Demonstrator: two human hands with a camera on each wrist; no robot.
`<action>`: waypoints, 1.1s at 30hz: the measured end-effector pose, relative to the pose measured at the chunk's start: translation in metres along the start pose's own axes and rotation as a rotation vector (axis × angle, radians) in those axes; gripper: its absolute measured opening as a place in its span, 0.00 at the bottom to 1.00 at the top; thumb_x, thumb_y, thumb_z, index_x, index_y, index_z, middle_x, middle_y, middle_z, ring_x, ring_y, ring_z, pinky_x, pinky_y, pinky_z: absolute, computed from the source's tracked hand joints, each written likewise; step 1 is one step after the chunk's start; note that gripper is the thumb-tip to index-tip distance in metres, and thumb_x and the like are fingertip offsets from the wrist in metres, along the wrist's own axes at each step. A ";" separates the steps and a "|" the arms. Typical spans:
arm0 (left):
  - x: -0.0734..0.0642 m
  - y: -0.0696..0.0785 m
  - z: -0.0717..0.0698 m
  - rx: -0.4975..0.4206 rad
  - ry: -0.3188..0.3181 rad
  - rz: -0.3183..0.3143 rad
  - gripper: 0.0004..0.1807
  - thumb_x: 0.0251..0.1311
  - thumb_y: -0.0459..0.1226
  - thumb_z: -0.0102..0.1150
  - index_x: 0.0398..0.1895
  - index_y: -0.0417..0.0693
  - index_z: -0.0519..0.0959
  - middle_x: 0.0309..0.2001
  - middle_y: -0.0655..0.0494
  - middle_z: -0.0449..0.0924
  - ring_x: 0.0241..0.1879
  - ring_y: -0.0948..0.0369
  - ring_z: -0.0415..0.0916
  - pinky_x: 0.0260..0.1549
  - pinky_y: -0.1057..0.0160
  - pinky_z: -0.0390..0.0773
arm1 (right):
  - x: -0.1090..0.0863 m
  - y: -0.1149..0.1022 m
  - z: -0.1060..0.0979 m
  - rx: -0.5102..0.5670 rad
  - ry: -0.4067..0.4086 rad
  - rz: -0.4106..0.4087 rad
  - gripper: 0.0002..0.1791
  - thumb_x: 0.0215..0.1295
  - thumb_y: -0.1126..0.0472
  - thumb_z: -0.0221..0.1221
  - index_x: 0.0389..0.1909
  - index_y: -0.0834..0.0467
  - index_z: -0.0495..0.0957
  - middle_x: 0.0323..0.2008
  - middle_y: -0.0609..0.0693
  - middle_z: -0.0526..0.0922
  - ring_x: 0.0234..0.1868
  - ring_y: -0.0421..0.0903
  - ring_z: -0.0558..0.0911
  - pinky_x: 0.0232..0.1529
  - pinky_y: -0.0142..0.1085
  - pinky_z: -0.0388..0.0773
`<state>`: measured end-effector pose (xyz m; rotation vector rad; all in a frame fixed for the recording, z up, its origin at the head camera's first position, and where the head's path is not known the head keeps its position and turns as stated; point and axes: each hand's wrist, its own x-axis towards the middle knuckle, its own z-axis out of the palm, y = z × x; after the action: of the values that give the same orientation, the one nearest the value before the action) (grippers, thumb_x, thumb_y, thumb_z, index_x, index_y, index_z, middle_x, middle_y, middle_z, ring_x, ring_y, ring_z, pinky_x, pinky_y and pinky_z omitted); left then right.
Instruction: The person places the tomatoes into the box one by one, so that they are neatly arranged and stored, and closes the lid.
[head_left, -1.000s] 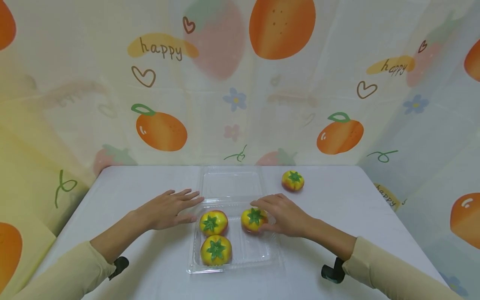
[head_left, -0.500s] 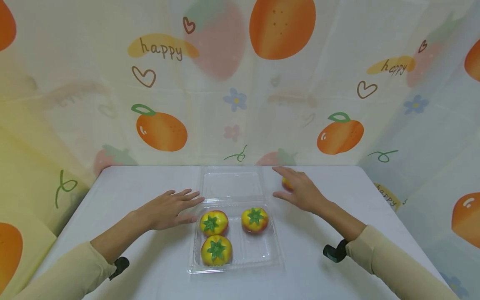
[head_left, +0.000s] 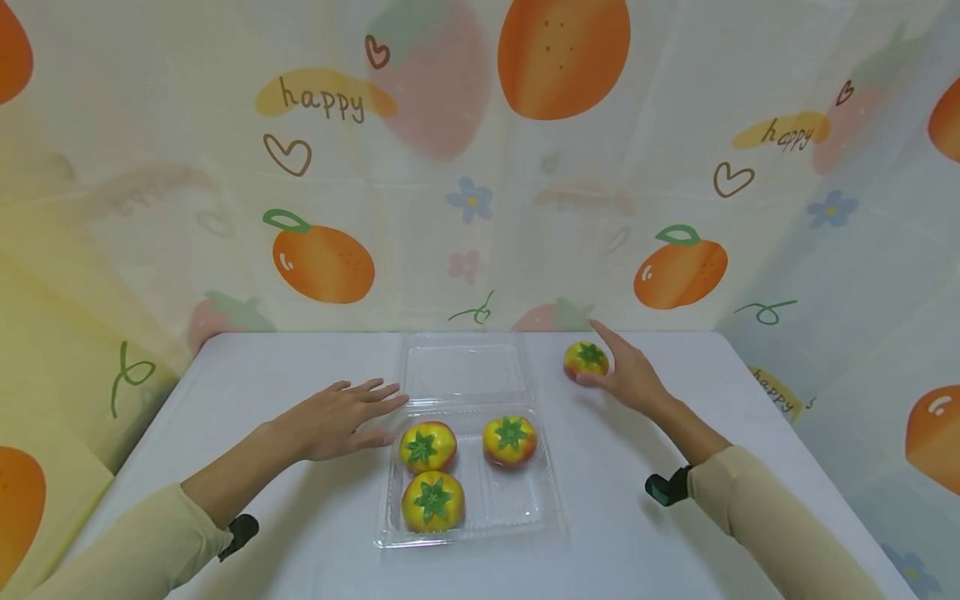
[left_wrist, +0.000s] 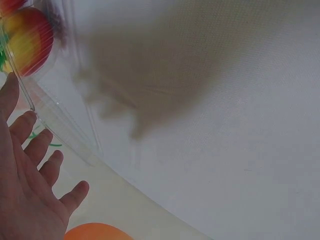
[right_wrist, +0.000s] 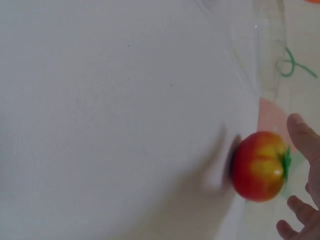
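Beside the clamshell lid (head_left: 465, 371), reaching for the loose persimmon-like fruit (head_left: 583, 359) seemed the step in hand.
Head: the right hand (head_left: 630, 375) held nothing. Left wrist: the left hand (left_wrist: 31, 186) was outspread, empty. Right wrist: hand and fruit stood just apart; a grasp seemed called for.

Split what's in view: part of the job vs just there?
Likely part of the job:
clear container with open lid
back-left fruit, front-left fruit and right-side fruit, all inside
fourth fruit, outside, by the right hand
left hand, at the container's left edge

Probably just there:
table
printed backdrop
left wrist device, right wrist device
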<state>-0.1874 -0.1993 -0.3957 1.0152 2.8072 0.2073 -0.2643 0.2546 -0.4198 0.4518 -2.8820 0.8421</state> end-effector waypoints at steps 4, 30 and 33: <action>0.000 -0.001 0.002 -0.007 -0.005 -0.011 0.34 0.70 0.56 0.51 0.73 0.50 0.67 0.73 0.47 0.65 0.73 0.42 0.57 0.64 0.32 0.60 | 0.001 0.012 0.008 0.048 -0.006 0.050 0.50 0.59 0.55 0.71 0.77 0.58 0.53 0.72 0.65 0.62 0.69 0.67 0.66 0.66 0.62 0.63; 0.000 -0.002 0.002 -0.012 0.008 0.014 0.34 0.70 0.55 0.52 0.73 0.49 0.67 0.72 0.46 0.66 0.72 0.41 0.59 0.63 0.32 0.62 | -0.015 0.033 0.019 0.064 0.011 0.058 0.34 0.65 0.62 0.65 0.70 0.64 0.64 0.64 0.68 0.72 0.59 0.67 0.76 0.58 0.58 0.75; 0.001 -0.002 0.002 -0.012 0.008 0.014 0.34 0.70 0.56 0.51 0.73 0.49 0.67 0.72 0.46 0.65 0.72 0.41 0.59 0.63 0.32 0.62 | -0.020 0.031 0.015 0.049 -0.017 0.041 0.35 0.65 0.63 0.66 0.70 0.63 0.64 0.65 0.67 0.72 0.59 0.67 0.76 0.57 0.59 0.75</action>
<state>-0.1885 -0.2001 -0.3979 1.0343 2.8027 0.2306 -0.2556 0.2766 -0.4516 0.4085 -2.9009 0.9218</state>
